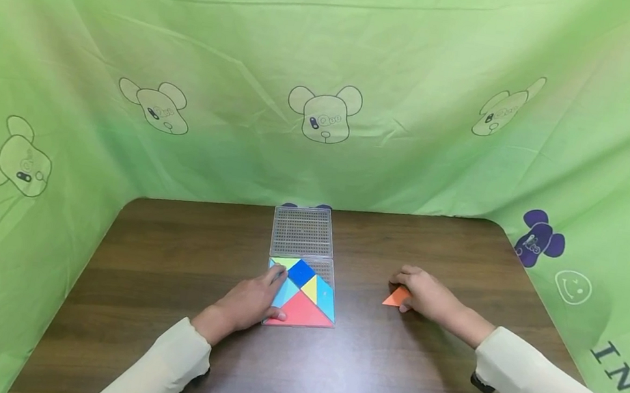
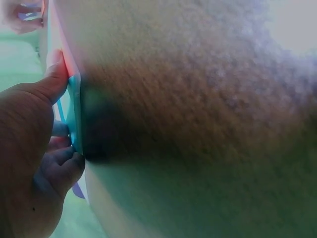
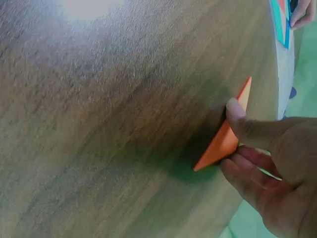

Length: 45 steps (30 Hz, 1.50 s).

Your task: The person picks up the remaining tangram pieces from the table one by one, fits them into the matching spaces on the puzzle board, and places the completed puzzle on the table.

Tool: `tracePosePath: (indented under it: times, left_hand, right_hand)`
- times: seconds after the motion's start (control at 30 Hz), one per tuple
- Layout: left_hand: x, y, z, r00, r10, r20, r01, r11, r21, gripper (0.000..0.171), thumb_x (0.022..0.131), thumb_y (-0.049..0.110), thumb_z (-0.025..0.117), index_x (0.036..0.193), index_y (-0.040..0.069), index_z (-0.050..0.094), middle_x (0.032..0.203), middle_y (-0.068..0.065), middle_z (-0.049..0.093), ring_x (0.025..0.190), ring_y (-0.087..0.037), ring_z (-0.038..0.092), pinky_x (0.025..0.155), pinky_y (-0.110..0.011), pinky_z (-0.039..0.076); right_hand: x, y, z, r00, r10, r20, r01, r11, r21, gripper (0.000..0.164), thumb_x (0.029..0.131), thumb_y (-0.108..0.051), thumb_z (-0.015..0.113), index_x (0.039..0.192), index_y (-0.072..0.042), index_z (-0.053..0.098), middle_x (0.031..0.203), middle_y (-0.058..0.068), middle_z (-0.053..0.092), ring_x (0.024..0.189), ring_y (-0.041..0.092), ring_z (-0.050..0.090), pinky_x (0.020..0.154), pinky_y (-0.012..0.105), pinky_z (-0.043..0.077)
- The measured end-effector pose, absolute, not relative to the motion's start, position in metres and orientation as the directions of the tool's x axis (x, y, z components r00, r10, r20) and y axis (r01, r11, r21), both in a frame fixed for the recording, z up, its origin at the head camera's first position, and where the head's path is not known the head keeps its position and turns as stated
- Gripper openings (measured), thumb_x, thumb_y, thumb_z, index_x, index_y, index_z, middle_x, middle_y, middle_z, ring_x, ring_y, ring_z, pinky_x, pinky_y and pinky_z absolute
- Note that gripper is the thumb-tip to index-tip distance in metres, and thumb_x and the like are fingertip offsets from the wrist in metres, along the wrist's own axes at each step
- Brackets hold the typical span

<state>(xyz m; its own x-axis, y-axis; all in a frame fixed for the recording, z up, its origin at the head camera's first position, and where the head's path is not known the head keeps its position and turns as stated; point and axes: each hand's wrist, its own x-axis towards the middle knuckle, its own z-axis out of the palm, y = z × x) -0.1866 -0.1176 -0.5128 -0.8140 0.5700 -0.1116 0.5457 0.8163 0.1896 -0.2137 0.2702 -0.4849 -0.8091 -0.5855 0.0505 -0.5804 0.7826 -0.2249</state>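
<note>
A clear plastic tangram case (image 1: 322, 268) lies unfolded on the table. Its near half holds a large red triangle (image 1: 303, 312), a dark blue square (image 1: 301, 273), a small yellow triangle (image 1: 310, 288) and light blue and green pieces. My left hand (image 1: 248, 301) grips the case's left side, thumb over the red piece; in the left wrist view its fingers (image 2: 67, 166) curl against the edge. To the right of the case, my right hand (image 1: 429, 297) pinches an orange triangle (image 3: 223, 141) by its edges, at or just above the tabletop. Part of that triangle is hidden by the fingers.
The case's other half, a gridded panel (image 1: 303, 231), lies flat toward the back edge. Brown wood-grain table (image 1: 180, 239) surrounds the case. A green cloth (image 1: 227, 140) with bear prints hangs along the back and both sides.
</note>
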Motion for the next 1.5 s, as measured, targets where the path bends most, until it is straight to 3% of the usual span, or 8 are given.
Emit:
tracePosePath:
  times: [0.27, 0.57, 0.87, 1.07, 1.23, 1.5]
  left_hand:
    - [-0.186, -0.119, -0.513, -0.812, 0.574, -0.103, 0.549, 0.813, 0.195, 0.089, 0.086, 0.060, 0.057, 0.150, 0.004, 0.031, 0.151, -0.009, 0.028, 0.116, -0.023, 0.059, 0.094, -0.033, 0.052]
    - [-0.186, -0.118, -0.512, -0.813, 0.571, -0.113, 0.544, 0.815, 0.200, 0.090, 0.086, 0.060, 0.056, 0.150, 0.004, 0.030, 0.152, -0.009, 0.028, 0.115, -0.024, 0.059, 0.093, -0.034, 0.053]
    - [-0.185, -0.118, -0.512, -0.813, 0.573, -0.108, 0.542, 0.811, 0.221, 0.089, 0.086, 0.058, 0.058, 0.150, 0.003, 0.030, 0.152, -0.010, 0.028, 0.118, -0.024, 0.058, 0.095, -0.035, 0.051]
    - [-0.185, -0.118, -0.512, -0.812, 0.574, -0.106, 0.542, 0.809, 0.226, 0.089, 0.086, 0.057, 0.059, 0.150, 0.004, 0.030, 0.152, -0.011, 0.029, 0.122, -0.025, 0.055, 0.098, -0.035, 0.050]
    - [-0.185, -0.118, -0.511, -0.814, 0.570, -0.110, 0.539, 0.812, 0.221, 0.089, 0.085, 0.058, 0.059, 0.150, 0.004, 0.030, 0.152, -0.010, 0.030, 0.123, -0.024, 0.055, 0.098, -0.035, 0.050]
    - [-0.185, -0.118, -0.511, -0.813, 0.573, -0.108, 0.542, 0.811, 0.223, 0.089, 0.085, 0.058, 0.059, 0.150, 0.004, 0.030, 0.152, -0.010, 0.029, 0.123, -0.024, 0.055, 0.097, -0.035, 0.050]
  right_hand:
    - [-0.214, 0.266, -0.487, -0.831, -0.553, 0.063, -0.552, 0.802, -0.227, 0.036, 0.057, -0.008, 0.090, 0.083, -0.011, 0.065, 0.081, -0.001, 0.056, 0.072, 0.011, 0.052, 0.062, 0.027, 0.048]
    - [-0.220, 0.267, -0.484, -0.846, -0.534, 0.009, -0.517, 0.814, -0.264, 0.046, 0.056, -0.004, 0.090, 0.077, -0.011, 0.051, 0.078, 0.001, 0.047, 0.069, 0.012, 0.041, 0.058, 0.023, 0.034]
    - [-0.226, 0.273, -0.480, -0.842, -0.534, -0.081, -0.460, 0.788, -0.409, 0.023, 0.069, -0.005, 0.083, 0.081, -0.012, 0.065, 0.079, -0.003, 0.062, 0.070, 0.010, 0.051, 0.060, 0.022, 0.044]
    - [-0.232, 0.272, -0.471, -0.849, -0.517, -0.111, -0.403, 0.769, -0.496, 0.017, 0.076, -0.005, 0.079, 0.082, -0.011, 0.063, 0.072, -0.003, 0.061, 0.063, 0.006, 0.050, 0.056, 0.021, 0.044]
    - [-0.236, 0.267, -0.465, -0.878, -0.471, -0.079, -0.344, 0.738, -0.581, 0.017, 0.078, -0.006, 0.078, 0.083, -0.009, 0.062, 0.071, 0.000, 0.063, 0.061, 0.006, 0.057, 0.054, 0.020, 0.050]
    - [-0.243, 0.256, -0.458, -0.933, -0.343, -0.110, -0.148, 0.644, -0.750, 0.018, 0.078, -0.002, 0.076, 0.088, -0.002, 0.061, 0.077, 0.009, 0.063, 0.064, 0.019, 0.067, 0.061, 0.039, 0.059]
